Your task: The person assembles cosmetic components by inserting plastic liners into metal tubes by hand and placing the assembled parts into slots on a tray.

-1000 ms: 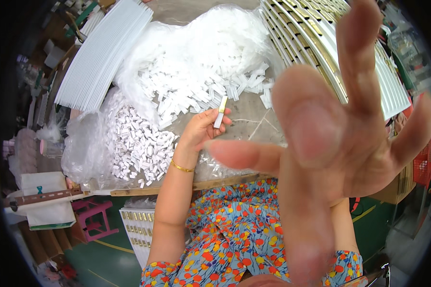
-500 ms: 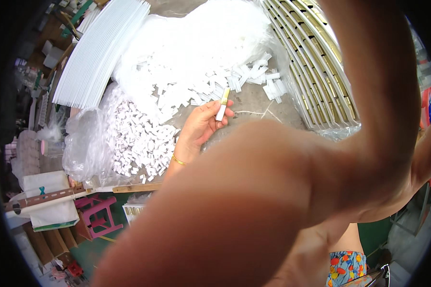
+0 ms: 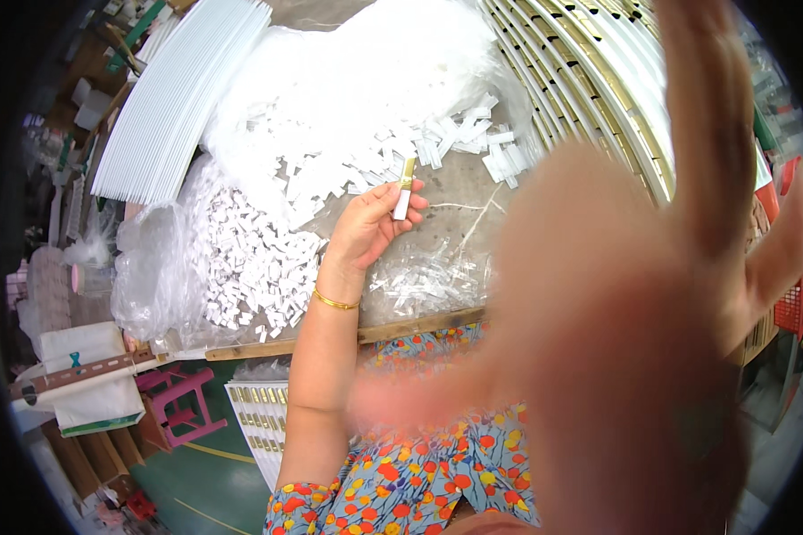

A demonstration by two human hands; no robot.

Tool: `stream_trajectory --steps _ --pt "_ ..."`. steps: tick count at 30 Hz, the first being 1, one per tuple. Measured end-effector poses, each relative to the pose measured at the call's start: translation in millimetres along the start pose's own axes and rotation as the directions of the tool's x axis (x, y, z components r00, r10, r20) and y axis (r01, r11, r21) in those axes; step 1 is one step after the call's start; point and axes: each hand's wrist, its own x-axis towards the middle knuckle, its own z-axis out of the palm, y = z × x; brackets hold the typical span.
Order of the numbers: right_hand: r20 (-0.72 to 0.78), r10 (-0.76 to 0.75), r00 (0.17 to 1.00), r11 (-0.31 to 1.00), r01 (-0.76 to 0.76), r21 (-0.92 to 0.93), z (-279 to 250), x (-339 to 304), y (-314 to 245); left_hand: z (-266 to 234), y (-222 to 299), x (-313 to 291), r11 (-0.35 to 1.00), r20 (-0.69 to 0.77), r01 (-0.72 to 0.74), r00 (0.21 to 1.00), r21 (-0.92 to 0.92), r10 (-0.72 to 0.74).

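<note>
My left hand (image 3: 366, 227), with a gold bangle (image 3: 335, 301) at its wrist, is over the table. Its thumb and fingers pinch a small flat strip (image 3: 402, 203), gold at the upper end and white at the lower. Close to the camera, my right hand (image 3: 629, 267) looms large and out of focus, its fingers stretched apart. Nothing shows in it, though its blurred outline hides part of the table's right side. Loose small white pieces (image 3: 263, 254) lie in a heap left of my left hand, and longer white strips (image 3: 459, 134) are scattered beyond it.
A stack of long white strips (image 3: 183, 98) lies far left. Curved white-and-gold strips (image 3: 589, 80) stand far right. Clear plastic film (image 3: 152, 267) and clear scraps (image 3: 428, 281) lie on the table (image 3: 473, 192). Below its wooden edge (image 3: 268, 348) stands a pink stool (image 3: 183, 401).
My right hand and arm have shifted right, uncovering my left forearm, the clear scraps and the patterned clothing. My left hand still holds the strip, slightly further left in view.
</note>
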Motion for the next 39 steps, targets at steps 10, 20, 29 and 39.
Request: stream_trajectory --steps 10,20,29,39 --pt "-0.450 0.495 0.743 0.429 -0.660 -0.617 -123.9 -30.3 110.0 1.9 0.3 3.4 0.951 -0.114 -0.287 0.955 -0.114 0.275" --pt "-0.195 0.127 0.973 0.094 -0.207 -0.974 -123.1 -30.2 127.3 5.5 0.8 2.9 0.932 -0.358 -0.361 0.865 0.040 0.351" --pt "0.210 0.145 0.967 -0.029 0.216 -0.976 -128.3 -25.8 119.3 5.5 -1.4 -0.5 0.989 -0.250 -0.148 0.958 -0.016 0.140" --pt "0.305 0.201 0.931 0.037 0.304 -0.952 -142.1 -25.7 109.9 7.2 1.7 -4.2 0.995 -0.175 -0.092 0.980 0.049 0.099"
